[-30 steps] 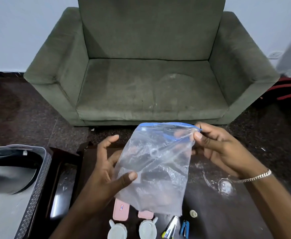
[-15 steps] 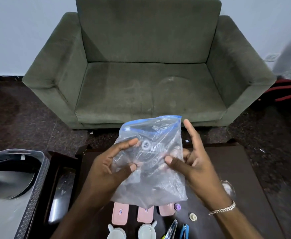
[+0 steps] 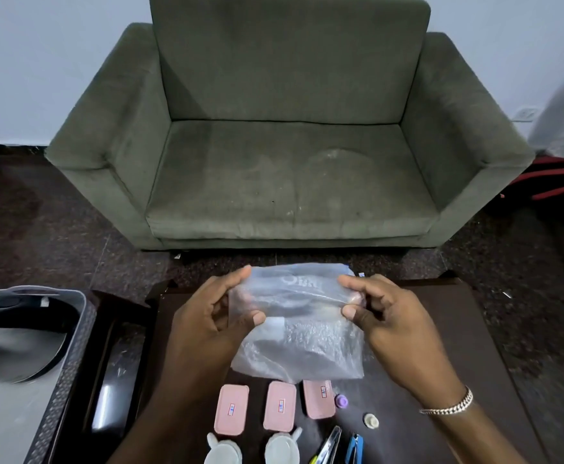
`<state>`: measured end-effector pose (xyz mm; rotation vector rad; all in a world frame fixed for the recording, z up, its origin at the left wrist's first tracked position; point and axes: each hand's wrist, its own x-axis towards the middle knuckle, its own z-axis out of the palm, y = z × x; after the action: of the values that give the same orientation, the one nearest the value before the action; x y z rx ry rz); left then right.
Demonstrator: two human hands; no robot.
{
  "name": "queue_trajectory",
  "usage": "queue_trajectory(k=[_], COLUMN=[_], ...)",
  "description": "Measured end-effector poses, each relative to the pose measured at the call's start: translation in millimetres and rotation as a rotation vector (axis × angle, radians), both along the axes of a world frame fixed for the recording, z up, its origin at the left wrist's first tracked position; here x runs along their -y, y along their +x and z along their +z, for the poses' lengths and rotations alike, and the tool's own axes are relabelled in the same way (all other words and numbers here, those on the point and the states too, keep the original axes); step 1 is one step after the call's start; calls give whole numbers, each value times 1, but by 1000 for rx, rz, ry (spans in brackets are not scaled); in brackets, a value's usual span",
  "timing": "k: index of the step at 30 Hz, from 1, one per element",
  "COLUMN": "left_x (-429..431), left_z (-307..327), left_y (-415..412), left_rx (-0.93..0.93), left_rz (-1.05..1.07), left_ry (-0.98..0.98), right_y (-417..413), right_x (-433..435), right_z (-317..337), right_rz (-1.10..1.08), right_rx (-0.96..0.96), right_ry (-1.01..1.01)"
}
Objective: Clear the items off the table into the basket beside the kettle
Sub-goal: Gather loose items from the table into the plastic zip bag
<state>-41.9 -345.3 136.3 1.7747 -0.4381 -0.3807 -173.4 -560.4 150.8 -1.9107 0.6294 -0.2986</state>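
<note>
A big green sofa (image 3: 287, 135) sits against a pale wall, and the floor (image 3: 56, 229) under it is dark and speckled. In front of the sofa is a dark brown table (image 3: 458, 329). To the left of the table is a grey basket (image 3: 73, 356) with bumpy sides, and something dark and shiny lies inside it, but it is too blurry to tell what it is. Both hands are up over the table, holding a clear plastic bag (image 3: 300, 339) between them. The bag has a blue strip along its top edge, and its top part is folded over. The left hand (image 3: 207, 326) pinches the left side of the bag with its thumb in front and its fingers behind. The right hand (image 3: 387, 323) pinches the right side the same way, and it has a silver bracelet (image 3: 449, 405) on its wrist. The bottom of the bag hangs down close to the table. Near the front edge of the table, three pink boxes (image 3: 280, 406) lie in a row, and the bag covers a bit of the one on the right. Below them are two white lids (image 3: 282, 449) with little ears, partly cut off by the edge of the picture. To the right of the lids lie a silver tool (image 3: 329, 445) and a blue clip (image 3: 354, 448). A small purple cap (image 3: 341, 401) sits just beside the right pink box, and a small cream cap (image 3: 371, 421) sits near it, a little lower and to the right.
</note>
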Motion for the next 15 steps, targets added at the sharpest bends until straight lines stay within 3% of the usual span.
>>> queue_trajectory(k=[5,10,15], left_x=[5,2,2], left_z=[-4,-12,-21], left_y=[2,7,6], left_rx=[210,90,183], left_rz=[46,23,197], left_ry=[176,113,102], right_y=[1,8,21], right_x=[1,3,-11], right_z=[-1,-4,-18], right_rz=[-20,15,-45], right_rx=[-42,73,164], right_ry=[-143,-14,-96])
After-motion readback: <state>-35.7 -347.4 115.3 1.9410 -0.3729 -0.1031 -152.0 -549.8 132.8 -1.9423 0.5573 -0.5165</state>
